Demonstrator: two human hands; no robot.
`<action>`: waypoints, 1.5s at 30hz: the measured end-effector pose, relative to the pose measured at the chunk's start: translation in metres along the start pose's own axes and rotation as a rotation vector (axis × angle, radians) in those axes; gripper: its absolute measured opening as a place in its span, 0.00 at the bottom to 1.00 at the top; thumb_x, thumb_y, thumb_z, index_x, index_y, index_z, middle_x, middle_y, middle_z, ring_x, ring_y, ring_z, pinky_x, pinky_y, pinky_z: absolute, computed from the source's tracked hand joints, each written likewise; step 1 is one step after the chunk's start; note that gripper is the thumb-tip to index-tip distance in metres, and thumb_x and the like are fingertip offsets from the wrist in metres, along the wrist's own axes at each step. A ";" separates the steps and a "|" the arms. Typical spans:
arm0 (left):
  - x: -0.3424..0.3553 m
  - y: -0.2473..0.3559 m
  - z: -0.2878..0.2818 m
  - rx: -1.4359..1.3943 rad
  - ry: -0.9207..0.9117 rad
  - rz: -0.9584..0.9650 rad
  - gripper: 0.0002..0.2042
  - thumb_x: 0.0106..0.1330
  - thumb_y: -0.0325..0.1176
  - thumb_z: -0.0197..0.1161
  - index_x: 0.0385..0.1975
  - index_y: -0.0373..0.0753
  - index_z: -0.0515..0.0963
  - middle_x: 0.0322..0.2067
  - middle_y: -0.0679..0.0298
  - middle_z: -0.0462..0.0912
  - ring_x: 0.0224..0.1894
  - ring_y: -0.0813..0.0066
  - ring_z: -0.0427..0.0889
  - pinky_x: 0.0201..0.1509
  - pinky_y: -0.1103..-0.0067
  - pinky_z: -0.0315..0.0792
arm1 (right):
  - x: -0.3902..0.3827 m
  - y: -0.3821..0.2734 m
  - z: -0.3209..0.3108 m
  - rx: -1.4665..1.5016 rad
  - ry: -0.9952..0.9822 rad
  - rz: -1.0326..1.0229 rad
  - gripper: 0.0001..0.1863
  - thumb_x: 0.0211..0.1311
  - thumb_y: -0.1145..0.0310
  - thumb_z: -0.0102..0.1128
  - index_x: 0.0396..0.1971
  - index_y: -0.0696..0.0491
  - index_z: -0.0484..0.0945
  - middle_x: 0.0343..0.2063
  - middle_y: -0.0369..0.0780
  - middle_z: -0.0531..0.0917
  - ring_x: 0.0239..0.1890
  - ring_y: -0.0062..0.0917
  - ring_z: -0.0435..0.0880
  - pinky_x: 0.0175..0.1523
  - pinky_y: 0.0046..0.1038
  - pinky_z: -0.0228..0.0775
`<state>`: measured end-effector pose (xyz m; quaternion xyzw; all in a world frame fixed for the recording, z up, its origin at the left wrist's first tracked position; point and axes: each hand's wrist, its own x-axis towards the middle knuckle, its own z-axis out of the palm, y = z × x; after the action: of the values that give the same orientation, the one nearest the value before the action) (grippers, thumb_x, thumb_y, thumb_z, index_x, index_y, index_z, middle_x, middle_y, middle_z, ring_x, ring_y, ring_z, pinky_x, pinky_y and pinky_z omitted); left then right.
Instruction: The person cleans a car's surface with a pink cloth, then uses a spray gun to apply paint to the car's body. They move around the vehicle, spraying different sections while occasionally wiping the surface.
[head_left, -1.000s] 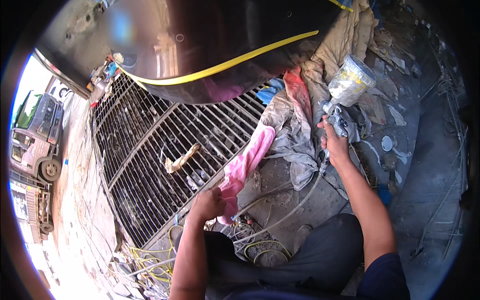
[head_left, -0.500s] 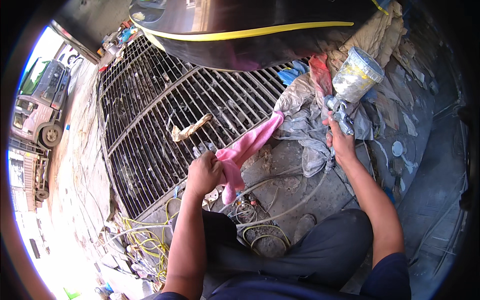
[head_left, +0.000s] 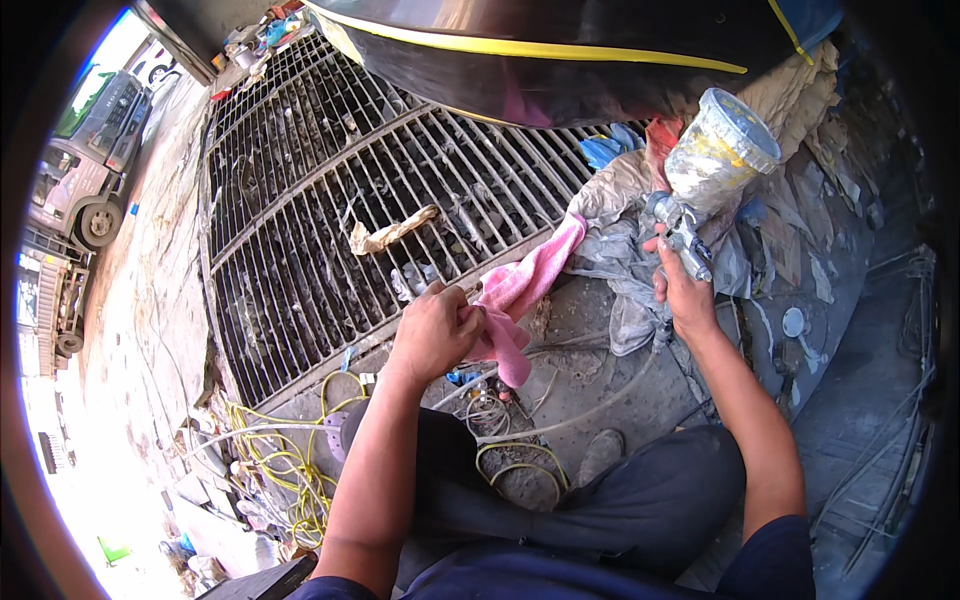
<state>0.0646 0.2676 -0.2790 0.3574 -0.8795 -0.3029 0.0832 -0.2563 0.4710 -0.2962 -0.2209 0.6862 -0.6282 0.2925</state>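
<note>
A pink cloth [head_left: 530, 280] is pinched in my left hand [head_left: 435, 332]. From there it stretches away to the right, its far end lying by the crumpled plastic sheeting. My right hand [head_left: 686, 292] grips a metal spray gun [head_left: 680, 236] by its handle, the index finger reaching up near the trigger. On top of the gun sits a paint-smeared cup [head_left: 712, 155], tilted, with white and yellow stains. A pale air hose [head_left: 612, 402] runs from below the gun toward the left across the ground.
Ahead lies a metal floor grating [head_left: 330, 225] with a crumpled tan scrap [head_left: 392, 232] on it. A dark glossy panel [head_left: 560, 85] with yellow tape overhangs the grating. Tangled yellow hose [head_left: 290, 470] lies at lower left. A truck [head_left: 85, 190] stands outside at far left.
My left hand has moved a little to the right and away from me with the pink cloth, which is now bunched differently. The right hand still holds the spray gun; the whole view has shifted slightly.
</note>
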 end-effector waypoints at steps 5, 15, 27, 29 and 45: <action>0.007 -0.008 0.003 -0.092 0.084 -0.128 0.18 0.75 0.45 0.67 0.35 0.33 0.85 0.32 0.49 0.88 0.32 0.52 0.89 0.41 0.61 0.84 | 0.003 0.001 -0.007 0.016 0.098 0.017 0.18 0.84 0.63 0.59 0.65 0.52 0.80 0.46 0.36 0.87 0.23 0.12 0.70 0.25 0.20 0.65; 0.191 -0.028 0.006 -1.315 0.715 -0.176 0.10 0.78 0.35 0.69 0.38 0.37 0.77 0.28 0.68 0.81 0.29 0.82 0.78 0.33 0.81 0.73 | -0.004 -0.005 -0.010 0.015 0.051 0.039 0.18 0.83 0.65 0.59 0.65 0.54 0.81 0.44 0.35 0.88 0.21 0.11 0.69 0.23 0.20 0.63; 0.279 0.067 0.087 -1.216 0.892 -0.088 0.14 0.78 0.18 0.59 0.61 0.27 0.71 0.43 0.62 0.78 0.36 0.75 0.84 0.39 0.81 0.85 | -0.008 -0.015 -0.031 0.041 0.012 0.062 0.17 0.84 0.62 0.58 0.62 0.55 0.77 0.43 0.38 0.85 0.21 0.14 0.71 0.23 0.22 0.65; 0.282 0.076 0.106 -1.368 0.879 -0.009 0.11 0.80 0.17 0.56 0.58 0.28 0.70 0.41 0.62 0.76 0.33 0.78 0.82 0.35 0.81 0.82 | -0.006 -0.015 -0.030 0.032 0.017 0.051 0.18 0.83 0.60 0.59 0.61 0.56 0.77 0.43 0.39 0.85 0.20 0.15 0.71 0.22 0.22 0.65; 0.308 -0.039 0.011 -1.625 0.949 0.002 0.16 0.76 0.25 0.63 0.61 0.29 0.79 0.42 0.61 0.86 0.37 0.79 0.83 0.40 0.81 0.79 | -0.003 -0.017 0.017 -0.211 -0.206 -0.071 0.19 0.85 0.63 0.55 0.64 0.59 0.78 0.44 0.36 0.87 0.20 0.12 0.69 0.24 0.22 0.65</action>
<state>-0.1422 0.0418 -0.3327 0.2750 -0.2733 -0.6464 0.6571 -0.2438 0.4581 -0.2793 -0.3378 0.7067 -0.5364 0.3142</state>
